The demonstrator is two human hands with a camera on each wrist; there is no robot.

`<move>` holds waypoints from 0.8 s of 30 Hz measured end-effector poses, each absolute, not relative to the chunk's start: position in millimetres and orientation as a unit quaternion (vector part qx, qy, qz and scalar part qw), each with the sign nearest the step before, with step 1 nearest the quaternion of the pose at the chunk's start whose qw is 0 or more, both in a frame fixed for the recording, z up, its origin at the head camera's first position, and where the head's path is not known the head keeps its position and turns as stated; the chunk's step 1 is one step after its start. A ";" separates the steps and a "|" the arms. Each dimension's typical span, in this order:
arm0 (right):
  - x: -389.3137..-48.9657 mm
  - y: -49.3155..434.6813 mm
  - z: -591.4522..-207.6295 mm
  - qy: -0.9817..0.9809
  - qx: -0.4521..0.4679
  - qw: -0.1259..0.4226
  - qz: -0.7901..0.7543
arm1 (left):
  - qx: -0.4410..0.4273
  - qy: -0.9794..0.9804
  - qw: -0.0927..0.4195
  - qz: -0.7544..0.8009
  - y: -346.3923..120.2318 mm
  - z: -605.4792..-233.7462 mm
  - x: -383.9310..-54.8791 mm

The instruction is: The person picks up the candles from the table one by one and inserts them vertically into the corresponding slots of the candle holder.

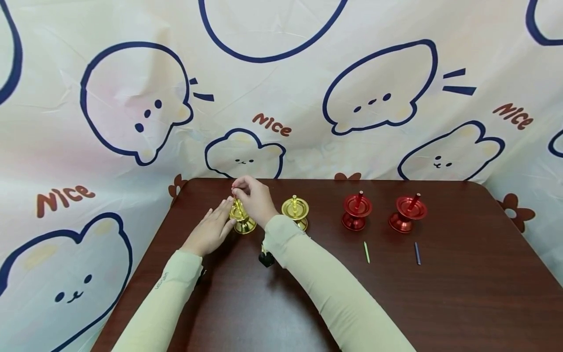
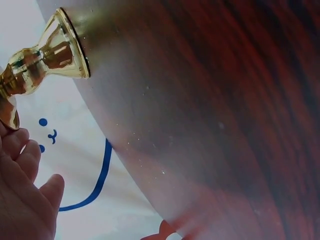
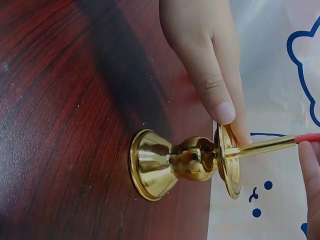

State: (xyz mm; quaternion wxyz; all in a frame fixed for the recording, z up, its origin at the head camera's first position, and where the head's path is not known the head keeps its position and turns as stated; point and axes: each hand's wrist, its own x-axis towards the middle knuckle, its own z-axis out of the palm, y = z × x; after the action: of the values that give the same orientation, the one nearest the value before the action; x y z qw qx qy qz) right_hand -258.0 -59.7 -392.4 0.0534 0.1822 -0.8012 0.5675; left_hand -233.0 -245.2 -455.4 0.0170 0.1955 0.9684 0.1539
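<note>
A gold metal candle holder [image 1: 244,226], with a round dish and an upright tube, stands at the table's far left. The straight fingers of my left hand [image 1: 207,232] touch the left side of its dish; in the right wrist view the thumb rests at the dish rim. Above the tube, my right hand [image 1: 256,199] pinches a thin red candle [image 3: 307,137] between thumb and fingers. The candle's lower end meets the tube's mouth, and its other end lies outside the right wrist view. Fingers of the left hand [image 2: 25,185] show by the dish's edge in the left wrist view.
A second gold candle holder [image 1: 295,208] stands just right of my right hand. Farther right are two red candle holders [image 1: 355,221], [image 1: 401,223], each with an upright tube. A green candle [image 1: 367,252] and a blue candle [image 1: 417,253] lie before them. A printed cloth [image 1: 308,156] hangs behind the table.
</note>
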 end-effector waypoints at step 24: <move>-260.1 -61.2 -392.1 -0.830 0.189 0.053 0.523 | 0.204 0.966 0.007 0.160 -245.4 -457.7 -234.7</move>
State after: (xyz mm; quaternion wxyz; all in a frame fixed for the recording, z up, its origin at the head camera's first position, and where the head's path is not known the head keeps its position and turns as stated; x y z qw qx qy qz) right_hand -260.1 -61.2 -392.1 0.0528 0.1892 -0.8296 0.5226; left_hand -234.7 -245.4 -457.7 0.0069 0.2044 0.9657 0.1603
